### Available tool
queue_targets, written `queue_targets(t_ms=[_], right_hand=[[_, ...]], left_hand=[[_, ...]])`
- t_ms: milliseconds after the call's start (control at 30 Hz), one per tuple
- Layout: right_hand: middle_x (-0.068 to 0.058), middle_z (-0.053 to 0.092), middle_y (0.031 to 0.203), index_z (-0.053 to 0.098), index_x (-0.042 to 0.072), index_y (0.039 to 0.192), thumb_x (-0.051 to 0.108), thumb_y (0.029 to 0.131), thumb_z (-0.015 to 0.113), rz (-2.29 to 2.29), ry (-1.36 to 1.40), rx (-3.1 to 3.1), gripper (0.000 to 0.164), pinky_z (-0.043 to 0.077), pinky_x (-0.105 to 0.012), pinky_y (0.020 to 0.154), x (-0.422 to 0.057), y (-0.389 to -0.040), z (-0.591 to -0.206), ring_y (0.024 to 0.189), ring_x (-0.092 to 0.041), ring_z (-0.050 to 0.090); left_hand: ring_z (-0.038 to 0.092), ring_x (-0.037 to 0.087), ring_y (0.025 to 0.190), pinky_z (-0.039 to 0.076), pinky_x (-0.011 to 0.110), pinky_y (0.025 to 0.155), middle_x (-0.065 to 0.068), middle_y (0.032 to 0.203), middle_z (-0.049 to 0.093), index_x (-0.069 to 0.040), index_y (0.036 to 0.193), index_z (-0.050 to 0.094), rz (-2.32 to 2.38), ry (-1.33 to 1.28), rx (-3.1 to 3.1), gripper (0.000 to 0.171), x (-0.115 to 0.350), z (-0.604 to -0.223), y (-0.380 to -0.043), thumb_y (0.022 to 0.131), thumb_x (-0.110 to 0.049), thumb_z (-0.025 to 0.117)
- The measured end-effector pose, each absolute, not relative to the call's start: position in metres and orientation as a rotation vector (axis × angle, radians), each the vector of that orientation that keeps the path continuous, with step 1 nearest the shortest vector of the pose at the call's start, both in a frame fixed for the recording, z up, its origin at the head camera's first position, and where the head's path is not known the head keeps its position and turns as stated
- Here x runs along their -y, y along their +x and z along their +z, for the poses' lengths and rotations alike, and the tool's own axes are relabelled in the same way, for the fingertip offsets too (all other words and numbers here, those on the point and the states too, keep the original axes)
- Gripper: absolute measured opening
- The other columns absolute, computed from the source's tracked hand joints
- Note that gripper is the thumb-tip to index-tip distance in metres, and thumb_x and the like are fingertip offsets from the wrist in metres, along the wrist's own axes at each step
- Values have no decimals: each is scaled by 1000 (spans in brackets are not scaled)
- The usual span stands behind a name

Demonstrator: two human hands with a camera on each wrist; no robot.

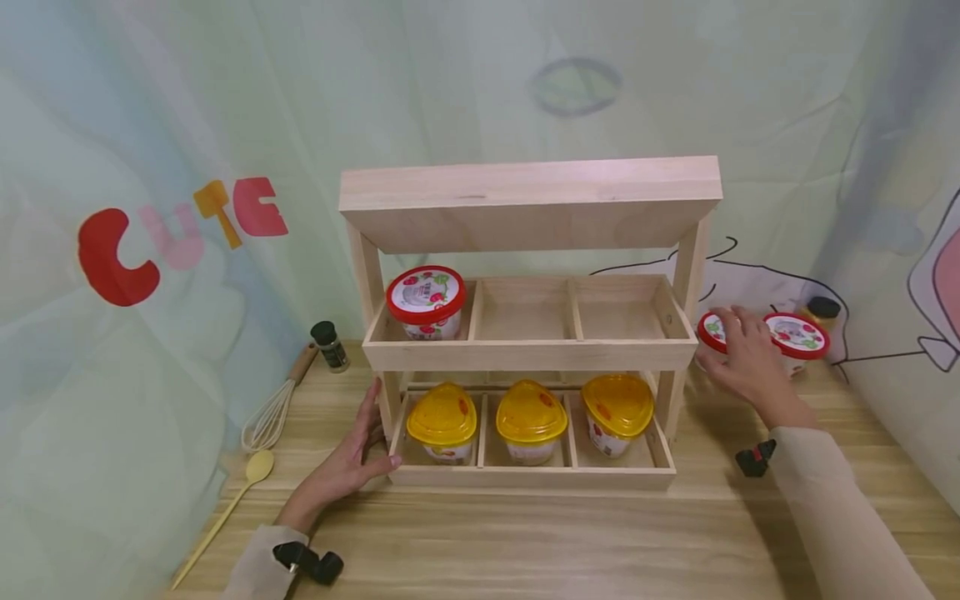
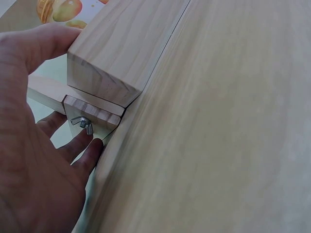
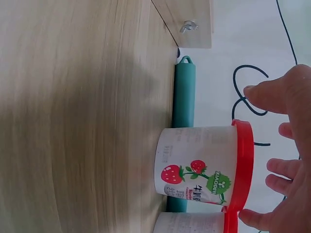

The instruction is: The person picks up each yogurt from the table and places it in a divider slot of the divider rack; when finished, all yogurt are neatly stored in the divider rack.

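Observation:
A two-tier wooden rack (image 1: 532,357) stands mid-table. Three yellow-lidded tubs (image 1: 532,412) occupy its lower compartments, one in each. In the upper tier's left compartment sits a red-lidded tub (image 1: 426,297). My left hand (image 1: 345,467) holds the rack's lower left corner, thumb at the tray front and fingers by the side post (image 2: 92,110). To the right of the rack, my right hand (image 1: 750,358) hovers over a red-lidded strawberry tub (image 3: 201,165), thumb apart from the lid. A second red-lidded tub (image 1: 797,335) stands beside it, close to the fingertips.
A black-capped jar (image 1: 822,310) stands behind the right tubs, and a teal cylinder (image 3: 184,94) lies behind them. On the left are a black-capped spice jar (image 1: 330,346), a whisk (image 1: 270,417) and a yellow spoon (image 1: 258,468). A printed curtain (image 1: 480,92) hangs behind.

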State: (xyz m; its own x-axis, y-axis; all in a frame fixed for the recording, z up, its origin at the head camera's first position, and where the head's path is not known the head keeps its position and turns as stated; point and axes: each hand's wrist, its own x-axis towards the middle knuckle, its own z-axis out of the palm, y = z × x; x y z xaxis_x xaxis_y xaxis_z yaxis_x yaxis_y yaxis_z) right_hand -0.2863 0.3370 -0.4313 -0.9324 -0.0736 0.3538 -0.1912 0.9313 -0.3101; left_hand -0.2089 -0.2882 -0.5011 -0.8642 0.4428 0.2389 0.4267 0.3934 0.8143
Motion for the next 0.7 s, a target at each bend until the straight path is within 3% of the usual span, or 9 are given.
queue_targets(t_ms=[367, 700], right_hand=[[-40, 27, 164, 34, 5, 160, 32, 96, 66, 523, 121, 2793, 77, 33, -89, 107, -340, -297, -437, 148, -64, 27], [-36, 23, 169, 31, 6, 164, 33, 96, 70, 639, 60, 2802, 83, 23, -90, 114, -343, -304, -439, 152, -63, 21]], left_hand=[[38, 68, 147, 37, 12, 112, 44, 168, 20, -24, 173, -15, 1533, 826, -2590, 122, 288, -502, -208, 95, -9, 77], [36, 69, 148, 35, 11, 113, 44, 169, 17, -24, 173, -15, 1544, 823, -2585, 122, 288, -502, -208, 95, -9, 77]])
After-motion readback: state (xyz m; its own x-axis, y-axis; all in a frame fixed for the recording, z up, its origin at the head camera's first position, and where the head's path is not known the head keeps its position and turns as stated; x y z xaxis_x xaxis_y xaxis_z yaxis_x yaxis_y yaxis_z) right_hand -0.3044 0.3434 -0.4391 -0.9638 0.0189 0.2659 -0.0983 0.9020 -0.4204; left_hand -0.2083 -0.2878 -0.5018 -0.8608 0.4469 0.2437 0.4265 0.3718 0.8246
